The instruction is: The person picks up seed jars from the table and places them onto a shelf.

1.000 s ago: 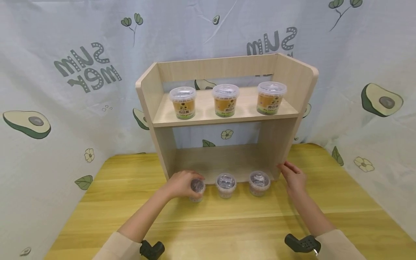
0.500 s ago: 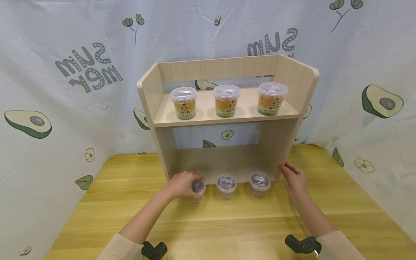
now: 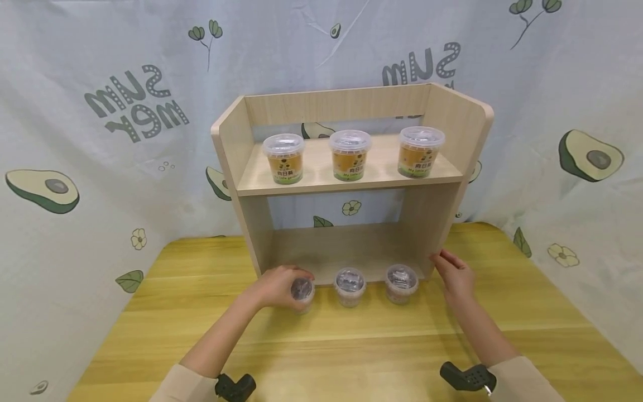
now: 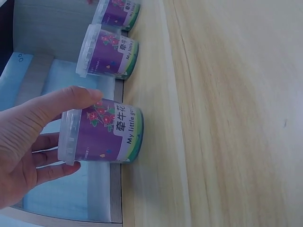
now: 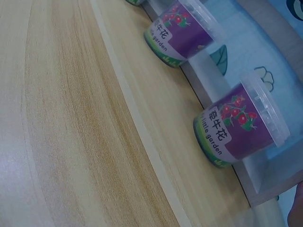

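In the head view my left hand (image 3: 282, 286) grips the leftmost of three clear-lidded plastic tubs, a tub with a purple label (image 4: 106, 132), thumb on one side of its lid and fingers round the other. That tub stands on the table at the front of a small wooden shelf (image 3: 351, 190). Beside it are a middle tub (image 3: 350, 287) and a right tub (image 3: 401, 285), both upright with the same purple label. My right hand (image 3: 454, 274) holds the front edge of the shelf's right side panel low down; only a sliver of it shows in the right wrist view.
Three tubs with orange labels stand on the upper board: left (image 3: 283, 159), middle (image 3: 350, 156) and right (image 3: 420, 152). The shelf stands on a wood-grain table (image 3: 351, 357). Behind hangs a pale cloth (image 3: 321, 44) printed with avocados.
My left hand and the leftmost purple-labelled tub have shifted slightly to the left. My right hand stays at the shelf's side panel, and the other tubs stand as before.
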### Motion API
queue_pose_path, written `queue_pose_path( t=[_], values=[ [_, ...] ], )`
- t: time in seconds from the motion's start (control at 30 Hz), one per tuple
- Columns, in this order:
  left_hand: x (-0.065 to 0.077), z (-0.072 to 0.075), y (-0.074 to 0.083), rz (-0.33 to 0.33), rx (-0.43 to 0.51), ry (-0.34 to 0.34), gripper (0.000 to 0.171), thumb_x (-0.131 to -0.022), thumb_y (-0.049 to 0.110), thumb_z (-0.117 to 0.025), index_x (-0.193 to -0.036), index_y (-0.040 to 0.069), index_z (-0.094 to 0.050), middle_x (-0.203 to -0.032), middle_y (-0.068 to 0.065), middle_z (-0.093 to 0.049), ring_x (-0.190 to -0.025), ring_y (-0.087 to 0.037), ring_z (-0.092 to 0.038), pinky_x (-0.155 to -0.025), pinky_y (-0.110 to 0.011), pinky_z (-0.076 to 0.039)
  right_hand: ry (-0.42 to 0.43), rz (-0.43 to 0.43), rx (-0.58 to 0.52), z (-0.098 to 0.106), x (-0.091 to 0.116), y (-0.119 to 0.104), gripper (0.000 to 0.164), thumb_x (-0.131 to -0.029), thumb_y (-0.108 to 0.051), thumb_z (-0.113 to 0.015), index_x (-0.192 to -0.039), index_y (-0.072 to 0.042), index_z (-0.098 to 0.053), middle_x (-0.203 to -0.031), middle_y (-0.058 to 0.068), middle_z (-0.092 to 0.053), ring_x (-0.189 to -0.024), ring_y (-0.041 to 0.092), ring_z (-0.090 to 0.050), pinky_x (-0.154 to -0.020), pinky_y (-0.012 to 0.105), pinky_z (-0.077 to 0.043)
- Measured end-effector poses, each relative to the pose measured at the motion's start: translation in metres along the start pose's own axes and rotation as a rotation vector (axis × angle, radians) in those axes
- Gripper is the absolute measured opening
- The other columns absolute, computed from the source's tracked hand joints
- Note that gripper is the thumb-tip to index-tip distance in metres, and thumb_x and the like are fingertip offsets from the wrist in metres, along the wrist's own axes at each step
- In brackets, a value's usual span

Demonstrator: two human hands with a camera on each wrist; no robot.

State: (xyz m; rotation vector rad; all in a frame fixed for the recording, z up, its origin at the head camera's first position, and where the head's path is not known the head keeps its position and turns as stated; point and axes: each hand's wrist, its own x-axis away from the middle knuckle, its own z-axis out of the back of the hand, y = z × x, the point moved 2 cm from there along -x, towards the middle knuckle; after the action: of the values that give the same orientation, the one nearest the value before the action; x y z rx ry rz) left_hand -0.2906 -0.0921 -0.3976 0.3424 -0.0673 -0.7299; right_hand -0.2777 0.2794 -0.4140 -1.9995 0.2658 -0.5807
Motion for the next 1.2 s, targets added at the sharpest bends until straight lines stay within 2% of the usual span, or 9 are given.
queue_pose_path(
  t=[0.37, 0.63, 0.9, 1.2],
  values=[
    [-0.002, 0.001, 0.002, -0.016, -0.059, -0.012, 0.053, -0.066, 0.036, -0.077, -0.113, 0.014, -0.064, -0.109, -0.001, -0.064, -0.095, -0.018, -0.059, -0.072, -0.033, -0.049, 0.004, 0.006, -0.004, 0.000, 0.000, 0.001, 0.024, -0.078, 0.001, -0.069, -0.067, -0.021, -0.068, -0.073, -0.013, -0.064, -0.070, -0.002, -0.063, -0.071, 0.012, -0.049],
    [-0.003, 0.012, 0.005, -0.059, -0.099, 0.016, 0.053, -0.067, 0.036, -0.078, -0.112, 0.012, -0.064, -0.105, -0.002, -0.064, -0.090, -0.017, -0.059, -0.072, -0.030, -0.049, -0.008, 0.018, 0.007, 0.000, 0.000, 0.001, 0.025, -0.078, 0.001, -0.069, -0.068, -0.022, -0.068, -0.074, -0.013, -0.064, -0.070, -0.003, -0.063, -0.072, 0.013, -0.049],
    [-0.007, 0.030, 0.011, -0.028, -0.073, 0.006, 0.050, -0.067, 0.035, -0.079, -0.111, 0.016, -0.064, -0.102, 0.000, -0.062, -0.087, -0.016, -0.057, -0.071, -0.030, -0.049, -0.004, 0.009, -0.001, 0.000, -0.002, 0.000, 0.023, -0.077, 0.000, -0.070, -0.069, -0.021, -0.070, -0.074, -0.012, -0.065, -0.071, -0.002, -0.063, -0.074, 0.013, -0.049],
    [-0.008, 0.035, 0.011, -0.008, -0.066, -0.026, 0.051, -0.067, 0.034, -0.079, -0.113, 0.016, -0.064, -0.107, -0.002, -0.061, -0.090, -0.017, -0.057, -0.075, -0.032, -0.048, -0.013, 0.013, -0.005, 0.001, -0.001, 0.000, 0.024, -0.078, 0.001, -0.069, -0.068, -0.021, -0.070, -0.074, -0.012, -0.065, -0.070, -0.002, -0.063, -0.072, 0.013, -0.049]
  ],
)
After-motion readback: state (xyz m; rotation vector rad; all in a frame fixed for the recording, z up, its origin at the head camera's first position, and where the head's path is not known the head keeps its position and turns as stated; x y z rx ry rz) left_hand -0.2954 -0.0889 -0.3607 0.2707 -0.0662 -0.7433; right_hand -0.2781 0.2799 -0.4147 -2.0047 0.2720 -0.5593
